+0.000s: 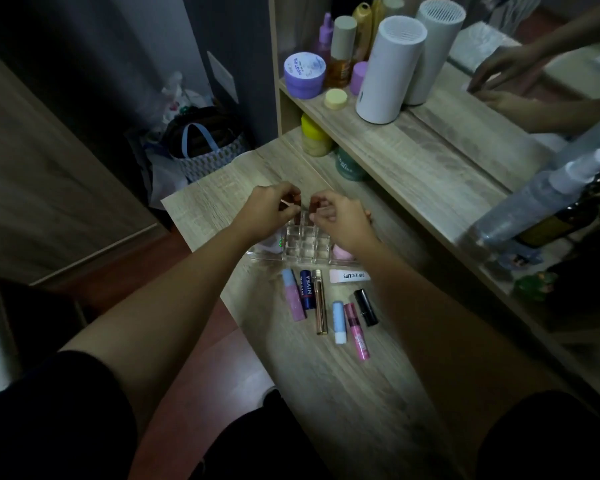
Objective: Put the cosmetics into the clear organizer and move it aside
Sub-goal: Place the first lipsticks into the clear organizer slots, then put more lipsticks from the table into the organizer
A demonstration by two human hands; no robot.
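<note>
The clear organizer (305, 252) stands on the wooden desk (326, 375), with a pink round item (342, 252) in its right compartment. My left hand (269, 211) and my right hand (342, 221) hover over its far slots, each pinched on a small brownish cosmetic that the dim light keeps unclear. In front of the organizer lie a pink tube (293, 301), a blue Nivea stick (307, 289), a thin rose-gold tube (320, 303), a white lip tube (349, 275), a light blue stick (339, 322), a pink gloss (357, 332) and a black lipstick (366, 306).
A raised shelf behind the desk carries a purple jar (304, 74), a white cylinder (390, 69) and several bottles. A clear spray bottle (548, 195) stands at the right by a mirror. A patterned bag (208, 150) sits on the floor beyond the desk's left edge.
</note>
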